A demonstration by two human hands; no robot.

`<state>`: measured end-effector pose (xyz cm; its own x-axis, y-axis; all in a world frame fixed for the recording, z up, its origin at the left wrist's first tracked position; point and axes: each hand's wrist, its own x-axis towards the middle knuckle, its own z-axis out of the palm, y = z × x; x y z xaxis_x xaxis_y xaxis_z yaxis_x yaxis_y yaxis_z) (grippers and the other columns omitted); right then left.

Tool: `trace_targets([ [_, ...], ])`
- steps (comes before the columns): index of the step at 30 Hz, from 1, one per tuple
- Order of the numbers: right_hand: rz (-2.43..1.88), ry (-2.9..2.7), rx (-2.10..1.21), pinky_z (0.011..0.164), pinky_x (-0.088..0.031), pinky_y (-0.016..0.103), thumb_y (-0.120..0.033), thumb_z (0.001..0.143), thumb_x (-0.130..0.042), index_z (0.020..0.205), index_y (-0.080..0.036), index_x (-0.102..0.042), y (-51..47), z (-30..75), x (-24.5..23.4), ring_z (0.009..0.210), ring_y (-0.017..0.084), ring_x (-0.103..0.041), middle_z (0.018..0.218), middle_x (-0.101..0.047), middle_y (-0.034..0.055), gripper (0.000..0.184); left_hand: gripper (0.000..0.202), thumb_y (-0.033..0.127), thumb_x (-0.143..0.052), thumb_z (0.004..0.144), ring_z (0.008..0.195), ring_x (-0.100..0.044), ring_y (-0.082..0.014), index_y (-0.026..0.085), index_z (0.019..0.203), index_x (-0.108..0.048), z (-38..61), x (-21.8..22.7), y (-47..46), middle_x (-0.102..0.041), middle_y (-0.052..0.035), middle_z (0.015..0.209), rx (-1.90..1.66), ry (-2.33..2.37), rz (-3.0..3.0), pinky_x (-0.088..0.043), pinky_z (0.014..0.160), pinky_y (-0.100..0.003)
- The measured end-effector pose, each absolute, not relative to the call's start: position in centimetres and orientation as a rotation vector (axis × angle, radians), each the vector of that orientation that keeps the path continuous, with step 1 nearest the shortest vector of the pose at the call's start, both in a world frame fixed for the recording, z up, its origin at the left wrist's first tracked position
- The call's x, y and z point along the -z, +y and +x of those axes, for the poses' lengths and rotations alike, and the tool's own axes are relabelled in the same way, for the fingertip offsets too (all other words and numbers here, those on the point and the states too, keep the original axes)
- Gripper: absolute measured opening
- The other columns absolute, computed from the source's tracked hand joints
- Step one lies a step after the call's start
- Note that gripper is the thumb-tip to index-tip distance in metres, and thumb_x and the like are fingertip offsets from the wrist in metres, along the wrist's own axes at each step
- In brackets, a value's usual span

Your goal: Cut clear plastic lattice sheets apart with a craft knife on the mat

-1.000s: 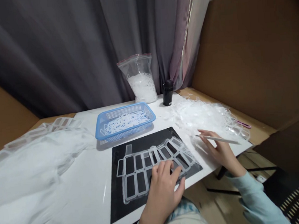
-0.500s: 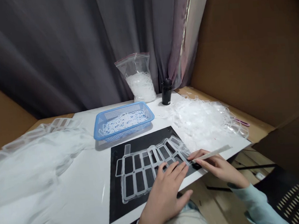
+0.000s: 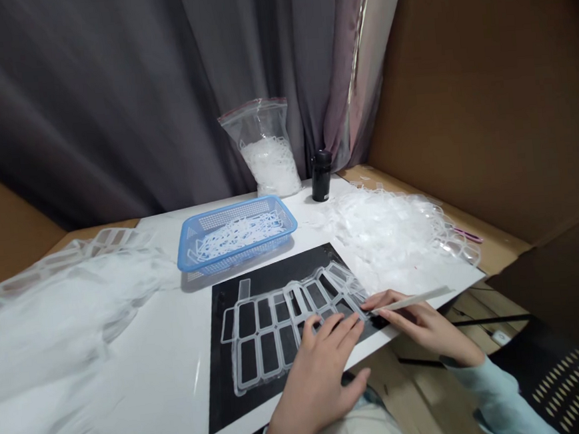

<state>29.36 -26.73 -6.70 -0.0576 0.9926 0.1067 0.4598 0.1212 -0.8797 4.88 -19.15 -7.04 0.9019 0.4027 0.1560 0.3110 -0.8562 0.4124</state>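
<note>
1. Left hand (image 3: 316,392): fingers (image 3: 328,331) spread and open, no grip, resting flat on the clear plastic grid (image 3: 274,332).
2. Right hand (image 3: 423,327): closed in a pencil-style pinch on a flat white stick (image 3: 414,301). Its near end sits at the grid's right side, close to the left fingertips. Exact contact is hard to see there.
3. Grid position: lying on the black mat (image 3: 228,396), and the mat lies on the white board (image 3: 173,400). The grid's far right part looks rumpled and uneven, not flat like the near left cells.
4. Technique: keep the left hand's pressure light and even so the grid can't slide. Work the stick at a shallow angle, close to the pinning fingers, so thin rails don't kink or tear.
5. Nearby: blue basket (image 3: 282,211) holding clear strips, beyond the mat. Zip bag (image 3: 266,169) of clear scrap and black bottle (image 3: 321,176) at the far edge. Loose clear heap (image 3: 385,226) to the right. Long clear film (image 3: 52,329) piled to the left.
</note>
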Motion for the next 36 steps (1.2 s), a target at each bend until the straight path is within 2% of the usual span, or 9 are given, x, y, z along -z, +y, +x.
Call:
trace_targets([
  [10, -1.447, -1.641, -0.819, 0.105, -0.049, 0.038, -0.041, 0.104, -0.049, 0.106, -0.021, -0.069, -26.8, 29.1, 6.4, 0.117, 0.025, -0.062, 0.115, -0.069, 0.0102, 0.029, 0.053, 0.042, -0.051, 0.099, 0.136, -0.048, -0.0265, 0.028, 0.15, -0.041, 4.8, 7.0, -19.2, -0.048, -0.0004, 0.153, -0.372, 0.526, 2.709, -0.03, 0.115, -0.053],
  [17, -1.426, -1.672, -0.8, 0.105, -0.048, 0.035, -0.036, 0.105, -0.048, 0.111, -0.022, -0.067, -26.9, 29.1, 6.5, 0.118, 0.023, -0.062, 0.117, -0.068, 0.0087, 0.024, 0.052, 0.044, -0.047, 0.101, 0.136, -0.047, -0.0259, 0.029, 0.15, -0.039, 4.8, 7.0, -19.2, -0.047, 0.0011, 0.154, -0.368, 0.531, 2.727, -0.031, 0.113, -0.051],
  [26, -1.435, -1.856, -0.581, 0.099, -0.051, 0.037, -0.027, 0.106, -0.044, 0.114, -0.024, -0.065, -27.0, 28.3, 6.5, 0.118, 0.024, -0.061, 0.12, -0.067, 0.0095, 0.022, 0.052, 0.037, -0.052, 0.098, 0.131, -0.05, -0.0253, 0.028, 0.148, -0.045, 4.9, 6.7, -19.2, -0.053, -0.0009, 0.149, -0.404, 0.52, 2.753, -0.035, 0.111, -0.048],
  [30, -1.428, -1.735, -0.671, 0.098, -0.053, 0.038, -0.031, 0.106, -0.046, 0.114, -0.023, -0.065, -27.2, 28.4, 6.5, 0.115, 0.024, -0.063, 0.119, -0.067, 0.0107, 0.022, 0.052, 0.037, -0.051, 0.098, 0.132, -0.05, -0.0254, 0.027, 0.149, -0.044, 4.9, 6.9, -19.3, -0.05, -0.0005, 0.152, -0.402, 0.518, 2.757, -0.033, 0.112, -0.049],
  [36, -1.412, -1.652, -0.767, 0.106, -0.047, 0.041, -0.032, 0.106, -0.047, 0.11, -0.021, -0.066, -27.2, 28.9, 7.1, 0.119, 0.025, -0.06, 0.116, -0.067, 0.0101, 0.023, 0.057, 0.034, -0.051, 0.097, 0.134, -0.049, -0.0249, 0.025, 0.152, -0.039, 4.9, 7.2, -19.3, -0.048, -0.0023, 0.153, -0.399, 0.445, 2.794, -0.031, 0.115, -0.049],
])
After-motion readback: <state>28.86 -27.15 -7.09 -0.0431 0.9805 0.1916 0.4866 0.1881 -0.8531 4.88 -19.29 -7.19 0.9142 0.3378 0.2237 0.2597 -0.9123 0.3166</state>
